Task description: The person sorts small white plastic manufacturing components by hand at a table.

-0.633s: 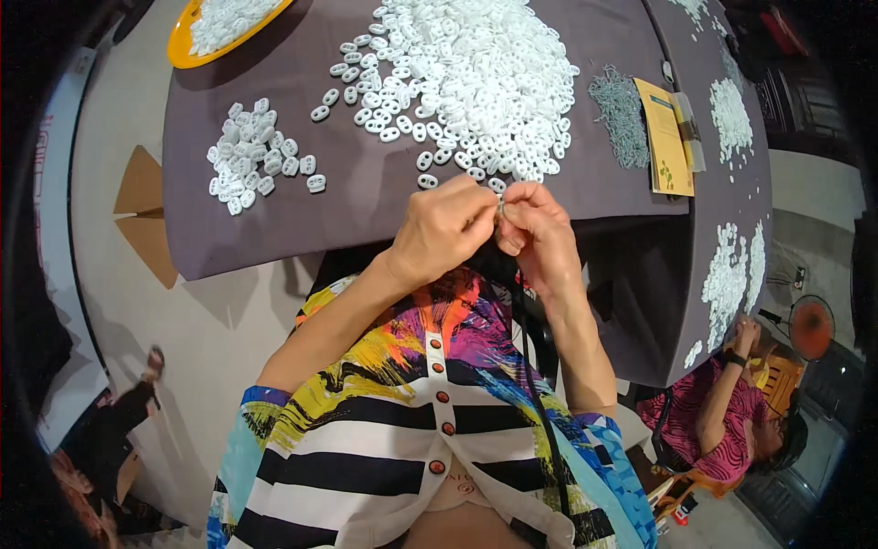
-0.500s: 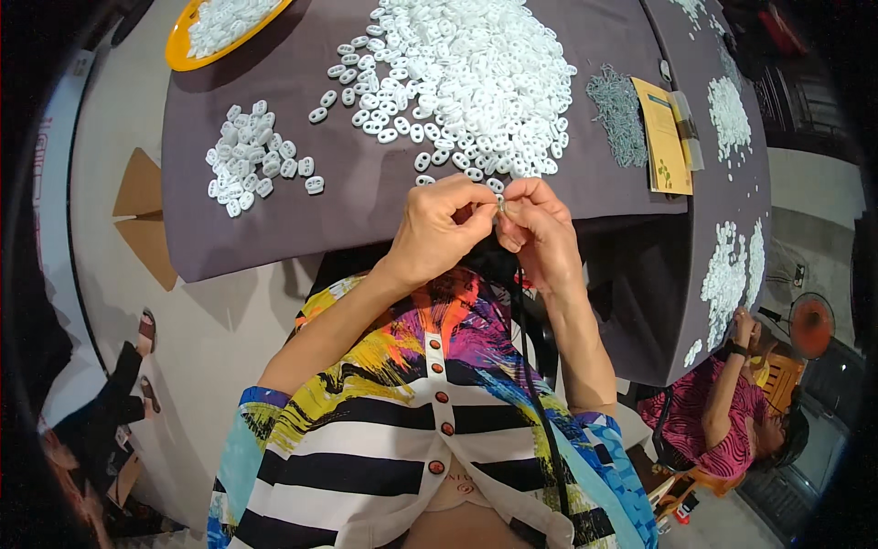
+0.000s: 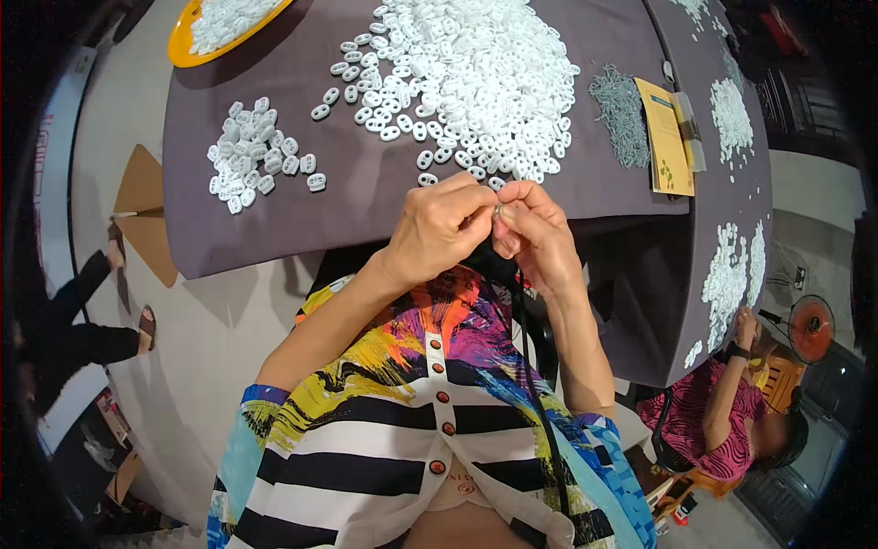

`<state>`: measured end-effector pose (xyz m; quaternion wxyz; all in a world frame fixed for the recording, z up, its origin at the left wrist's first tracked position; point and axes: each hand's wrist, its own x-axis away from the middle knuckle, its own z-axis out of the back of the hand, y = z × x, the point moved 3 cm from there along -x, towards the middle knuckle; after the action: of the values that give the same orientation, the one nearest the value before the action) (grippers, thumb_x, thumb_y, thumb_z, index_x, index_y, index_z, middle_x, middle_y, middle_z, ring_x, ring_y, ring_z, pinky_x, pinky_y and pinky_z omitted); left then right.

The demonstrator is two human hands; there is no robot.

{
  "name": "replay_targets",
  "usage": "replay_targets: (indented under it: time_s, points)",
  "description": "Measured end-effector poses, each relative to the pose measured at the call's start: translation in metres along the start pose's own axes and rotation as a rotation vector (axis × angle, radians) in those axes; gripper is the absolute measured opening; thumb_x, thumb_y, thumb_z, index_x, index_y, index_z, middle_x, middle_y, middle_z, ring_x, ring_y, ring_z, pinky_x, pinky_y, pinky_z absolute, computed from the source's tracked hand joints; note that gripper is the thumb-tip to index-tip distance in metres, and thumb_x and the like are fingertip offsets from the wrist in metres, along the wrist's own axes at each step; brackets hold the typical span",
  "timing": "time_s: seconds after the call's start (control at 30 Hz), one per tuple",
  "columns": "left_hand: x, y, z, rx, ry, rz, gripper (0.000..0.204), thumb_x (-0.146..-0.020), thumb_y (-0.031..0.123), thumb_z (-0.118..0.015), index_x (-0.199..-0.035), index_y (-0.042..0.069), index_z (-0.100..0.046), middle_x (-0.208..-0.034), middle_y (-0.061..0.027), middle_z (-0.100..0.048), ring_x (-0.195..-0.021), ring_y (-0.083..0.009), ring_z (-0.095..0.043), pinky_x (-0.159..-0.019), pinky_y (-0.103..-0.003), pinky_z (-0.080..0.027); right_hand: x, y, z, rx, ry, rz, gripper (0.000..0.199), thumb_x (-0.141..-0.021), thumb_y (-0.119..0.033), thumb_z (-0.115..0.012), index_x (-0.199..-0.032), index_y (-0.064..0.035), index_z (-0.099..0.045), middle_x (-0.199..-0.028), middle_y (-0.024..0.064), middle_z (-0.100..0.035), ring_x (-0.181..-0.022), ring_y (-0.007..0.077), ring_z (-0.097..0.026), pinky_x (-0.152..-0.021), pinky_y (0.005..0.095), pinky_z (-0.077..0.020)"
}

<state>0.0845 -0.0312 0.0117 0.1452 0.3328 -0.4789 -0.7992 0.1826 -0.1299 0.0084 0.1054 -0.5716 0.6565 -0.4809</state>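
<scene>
Head view, grey-clothed table: we see a large heap of white two-holed pieces spreading toward the front edge of the table; a small cluster of white pieces lies nearer the left edge.
Far left corner: an orange dish holds more white pieces.
Right edge: we find a tangle of thin grey bits beside a yellow booklet.
Side table: more white piles lie along it; at its near end sits a co-worker in a pink-and-black top, close to an orange round fan.
Floor: to the left of the table we see folded cardboard and a person in dark trousers.
Cut off: the dish and the large heap run out of the picture at the top; the walking person fades into the dark rim.
Hard to make out: the small piece is mostly covered by fingertips, so we cannot tell its shape.
Grip: our left hand and right hand are both pinched closed on that piece, thumbs against forefingers.
Piece's place: between the meeting fingertips, just by the front edge, near the heap's closest pieces.
</scene>
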Motion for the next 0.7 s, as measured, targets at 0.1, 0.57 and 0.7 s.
replay_targets:
  time_s: [0.1,0.57,0.7]
  points:
    - [0.001,-0.005,0.003,0.093,-0.046,0.109,0.003,-0.072,0.004,-0.058,-0.075,0.003,-0.060,-0.062,-0.0091,-0.052,-0.053,-0.0229,-0.053,-0.048,-0.032,-0.041,0.000,0.000,-0.001,0.247,0.044,0.099,0.011,-0.084,-0.005,-0.050,-0.094,-0.0015,-0.049,-0.068,0.0034,-0.054,-0.053,0.0060,-0.045,-0.048,0.0187,-0.0372]
    - [0.011,-0.016,-0.002,0.712,-0.135,0.653,0.011,-0.082,0.009,-0.056,-0.086,0.001,-0.063,-0.068,0.0011,-0.055,-0.049,-0.0032,-0.044,-0.044,-0.017,-0.036,0.001,-0.005,-0.003,0.494,0.163,0.257,0.006,-0.081,-0.003,-0.058,-0.086,0.0004,-0.057,-0.072,0.0038,-0.059,-0.057,0.0064,-0.052,-0.051,0.0182,-0.0420]
    - [0.010,-0.011,-0.007,0.698,-0.094,0.643,0.012,-0.083,0.009,-0.056,-0.087,0.000,-0.062,-0.066,0.0010,-0.055,-0.048,-0.0039,-0.044,-0.043,-0.017,-0.036,0.002,-0.002,0.000,0.488,0.216,0.253,0.006,-0.080,-0.004,-0.060,-0.084,0.0010,-0.058,-0.073,0.0032,-0.059,-0.059,0.0061,-0.052,-0.054,0.0186,-0.0441]
